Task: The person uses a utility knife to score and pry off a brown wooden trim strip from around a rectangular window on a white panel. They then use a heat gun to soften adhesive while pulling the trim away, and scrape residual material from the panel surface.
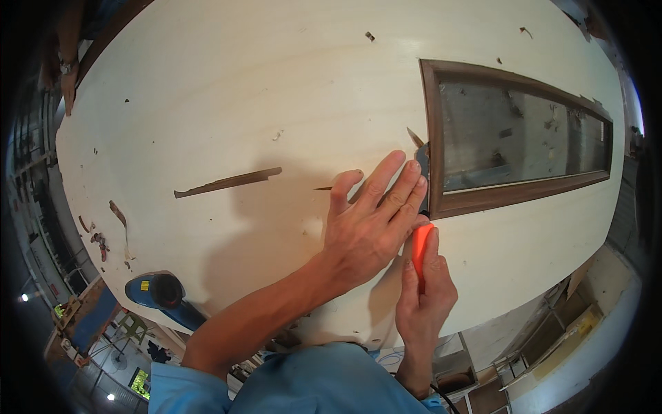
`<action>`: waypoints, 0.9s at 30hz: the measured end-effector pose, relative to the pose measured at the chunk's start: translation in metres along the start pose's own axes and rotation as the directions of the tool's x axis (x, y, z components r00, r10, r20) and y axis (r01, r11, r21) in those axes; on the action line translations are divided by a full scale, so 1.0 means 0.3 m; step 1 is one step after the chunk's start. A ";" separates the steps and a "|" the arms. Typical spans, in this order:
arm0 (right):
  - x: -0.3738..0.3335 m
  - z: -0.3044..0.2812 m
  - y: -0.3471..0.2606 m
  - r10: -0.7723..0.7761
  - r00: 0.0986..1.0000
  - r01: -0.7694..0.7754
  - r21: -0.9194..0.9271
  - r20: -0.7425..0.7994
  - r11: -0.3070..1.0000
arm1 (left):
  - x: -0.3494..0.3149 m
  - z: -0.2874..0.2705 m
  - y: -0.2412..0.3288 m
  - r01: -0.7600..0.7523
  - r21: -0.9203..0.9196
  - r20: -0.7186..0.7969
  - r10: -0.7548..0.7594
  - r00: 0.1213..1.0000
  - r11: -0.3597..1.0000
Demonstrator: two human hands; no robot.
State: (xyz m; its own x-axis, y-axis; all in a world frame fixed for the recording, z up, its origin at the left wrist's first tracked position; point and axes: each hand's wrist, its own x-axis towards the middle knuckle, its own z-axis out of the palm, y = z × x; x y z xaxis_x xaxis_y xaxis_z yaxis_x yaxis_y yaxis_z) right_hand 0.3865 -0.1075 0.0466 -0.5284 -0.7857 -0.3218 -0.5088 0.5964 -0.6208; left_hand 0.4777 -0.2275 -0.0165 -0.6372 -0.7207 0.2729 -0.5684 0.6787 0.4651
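My right hand (426,286) is closed around the orange handle (421,247) of a flat tool. Its dark grey blade (423,172) lies against the near-left end of a brown wooden frame (496,199); the exact kind of tool cannot be made out. My left hand (369,228) reaches across with fingers stretched out, the fingertips resting on or beside that blade. A thin brown sliver (414,136) sticks out just beyond the blade. The frame surrounds a glass pane (520,131) set in a large cream-coloured panel (331,76).
A long brown strip (227,183) lies on the panel to the left. Curled scraps (118,212) are scattered near its left end. A blue and black power tool (162,293) stands at the lower left edge. Another person's hand (67,93) touches the far-left edge.
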 end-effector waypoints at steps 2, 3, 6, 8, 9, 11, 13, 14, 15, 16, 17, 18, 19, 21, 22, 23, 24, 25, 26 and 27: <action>0.002 -0.002 0.006 -0.007 1.000 0.007 0.036 -0.001 0.999 | 0.000 -0.003 0.001 0.003 0.009 0.009 -0.003 1.000 1.000; 0.002 0.000 0.009 -0.017 1.000 0.017 0.038 -0.002 0.999 | 0.001 -0.006 0.003 0.004 0.012 0.020 -0.004 1.000 1.000; -0.007 0.012 0.012 -0.024 1.000 0.024 0.057 -0.015 0.998 | 0.005 -0.012 0.007 0.002 0.013 0.017 -0.003 1.000 1.000; -0.017 0.020 0.011 -0.025 0.999 0.027 0.070 -0.028 0.997 | 0.005 -0.015 0.005 0.012 -0.024 0.023 -0.012 1.000 1.000; -0.024 0.023 0.010 -0.021 0.999 0.023 0.076 -0.027 0.997 | 0.002 -0.017 0.004 0.023 -0.039 0.029 -0.022 0.999 0.999; -0.035 0.028 0.009 -0.029 0.999 0.032 0.100 -0.031 0.994 | -0.002 -0.021 0.000 0.002 -0.057 0.015 -0.001 1.000 0.998; -0.042 0.029 0.011 -0.027 0.999 0.031 0.130 -0.033 0.991 | -0.007 -0.024 -0.001 -0.004 -0.069 0.015 0.005 1.000 0.998; -0.046 0.029 0.013 -0.027 0.999 0.031 0.120 -0.029 0.992 | -0.008 -0.025 -0.002 -0.004 -0.070 0.020 0.006 1.000 0.998; -0.047 0.029 0.014 -0.012 1.000 0.014 0.116 -0.018 0.993 | -0.008 -0.025 -0.003 -0.002 -0.070 0.035 0.004 0.999 0.998; -0.047 0.030 0.016 -0.007 1.000 0.009 0.126 -0.024 0.992 | -0.007 -0.024 -0.003 -0.013 -0.067 0.020 0.014 1.000 0.998; -0.048 0.032 0.016 -0.010 1.000 0.013 0.107 -0.026 0.994 | -0.005 -0.023 -0.004 -0.020 -0.066 0.017 0.021 1.000 0.998; -0.048 0.034 0.017 -0.024 0.999 0.028 0.100 -0.041 0.995 | -0.004 -0.021 -0.004 -0.017 -0.067 0.024 0.019 1.000 0.998; -0.049 0.038 0.016 -0.036 0.998 0.041 0.091 -0.056 0.995 | -0.002 -0.019 -0.005 -0.024 -0.061 0.015 0.025 1.000 0.998; -0.050 0.047 0.011 -0.009 0.998 0.015 0.098 -0.054 0.995 | -0.002 -0.014 -0.006 -0.024 -0.056 0.020 0.025 0.999 0.998; -0.053 0.052 0.006 0.007 0.998 0.001 0.116 -0.070 0.993 | -0.003 -0.013 -0.007 -0.024 -0.059 0.015 0.025 1.000 0.998; -0.055 0.058 0.002 0.007 0.997 0.000 0.097 -0.074 0.995 | -0.005 -0.012 -0.008 -0.027 -0.062 0.010 0.028 1.000 0.998; -0.059 0.065 -0.004 0.010 0.995 -0.001 0.093 -0.097 0.996 | -0.007 -0.014 -0.008 -0.020 -0.068 0.024 0.021 0.999 0.997; -0.063 0.071 -0.008 0.013 0.993 -0.002 0.089 -0.119 0.996 | -0.009 -0.015 -0.007 -0.028 -0.076 0.002 0.028 1.000 0.997; -0.066 0.075 -0.010 0.002 0.991 0.004 0.040 -0.135 0.999 | -0.011 -0.018 -0.006 -0.024 -0.085 -0.001 0.024 1.000 0.996; -0.070 0.080 -0.011 -0.007 0.989 0.006 -0.010 -0.147 1.000 | -0.011 -0.021 -0.005 -0.001 -0.094 0.032 0.004 0.999 0.996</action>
State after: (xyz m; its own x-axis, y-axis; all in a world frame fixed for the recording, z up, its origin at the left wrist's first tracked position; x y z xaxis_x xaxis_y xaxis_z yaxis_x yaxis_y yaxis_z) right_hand 0.4155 -0.0969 0.0382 -0.6186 -0.7575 -0.2088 -0.5187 0.5933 -0.6156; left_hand 0.4840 -0.2270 -0.0129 -0.6555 -0.7135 0.2476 -0.5166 0.6627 0.5422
